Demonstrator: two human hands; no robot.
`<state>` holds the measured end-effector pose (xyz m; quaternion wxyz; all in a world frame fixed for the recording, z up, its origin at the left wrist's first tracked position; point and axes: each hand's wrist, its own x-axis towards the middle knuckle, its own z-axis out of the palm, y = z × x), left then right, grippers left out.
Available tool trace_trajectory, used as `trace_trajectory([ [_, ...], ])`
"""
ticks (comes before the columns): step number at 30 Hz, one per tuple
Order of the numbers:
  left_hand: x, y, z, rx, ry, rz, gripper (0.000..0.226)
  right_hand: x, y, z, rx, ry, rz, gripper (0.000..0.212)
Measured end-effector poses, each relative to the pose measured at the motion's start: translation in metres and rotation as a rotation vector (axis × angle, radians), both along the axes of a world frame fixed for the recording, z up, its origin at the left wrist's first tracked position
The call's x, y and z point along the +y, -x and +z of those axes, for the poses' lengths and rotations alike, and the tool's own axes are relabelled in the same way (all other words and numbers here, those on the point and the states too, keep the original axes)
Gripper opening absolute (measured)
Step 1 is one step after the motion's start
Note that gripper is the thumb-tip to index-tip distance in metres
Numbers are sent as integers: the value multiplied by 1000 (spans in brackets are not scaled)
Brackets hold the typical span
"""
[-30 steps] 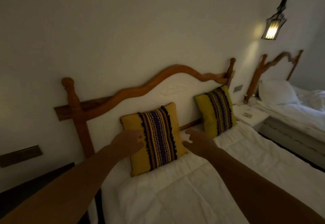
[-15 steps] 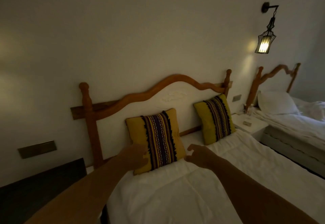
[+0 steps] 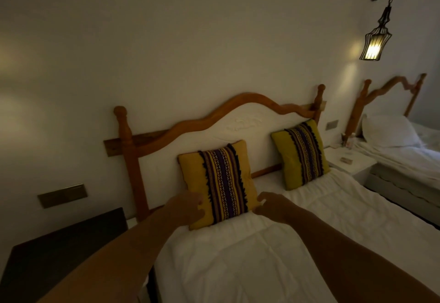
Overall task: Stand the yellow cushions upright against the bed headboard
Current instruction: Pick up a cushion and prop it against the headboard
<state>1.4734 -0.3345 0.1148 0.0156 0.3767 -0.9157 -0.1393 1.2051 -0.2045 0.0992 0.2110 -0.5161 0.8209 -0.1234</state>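
Two yellow cushions with dark striped bands stand upright against the wooden headboard (image 3: 238, 110) of the white bed (image 3: 262, 255). The near cushion (image 3: 219, 181) sits left of centre; the far cushion (image 3: 300, 152) leans at the headboard's right end. My left hand (image 3: 188, 207) rests against the near cushion's lower left part, fingers curled on its face. My right hand (image 3: 271, 204) touches its lower right corner with fingers loosely bent. Neither hand clearly grips the cushion.
A dark bedside table (image 3: 59, 252) stands to the left of the bed. A white nightstand (image 3: 350, 160) with small items separates this bed from a second bed (image 3: 404, 157) on the right. A lit wall lantern (image 3: 376, 43) hangs above it.
Both hands slid down the near cushion's sides to its lower corners. The view drew back and tilted up, so more of the wall shows.
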Motion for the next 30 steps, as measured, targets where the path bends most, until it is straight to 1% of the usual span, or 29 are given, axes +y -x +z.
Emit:
trace_trajectory([
  [4, -20, 4, -3, -12, -50, 3, 31, -16, 4, -6, -30, -24, 18, 61],
  [10, -76, 17, -20, -31, -100, 26, 35, -55, 19, -19, -95, -14, -40, 56],
  [15, -139, 35, -52, -49, -148, 43, 38, -99, 41, -36, -172, -37, -94, 55],
  [18, -179, 48, -77, -41, -211, 77, 41, -138, 60, -51, -159, -57, -101, 54],
  [20, -208, 58, -98, -12, -288, 105, 37, -170, 74, -64, -156, -67, -112, 52],
  [23, -250, 67, -133, 44, -344, 139, 27, -218, 99, -93, -265, -45, -212, 54],
  [25, -274, 71, -157, 76, -341, 168, 34, -247, 117, -119, -320, -39, -271, 57],
  [28, -307, 79, -196, 104, -361, 239, 53, -288, 146, -164, -404, -61, -343, 62],
  [30, -328, 86, -223, 126, -406, 327, 69, -313, 164, -190, -446, -50, -401, 61],
])
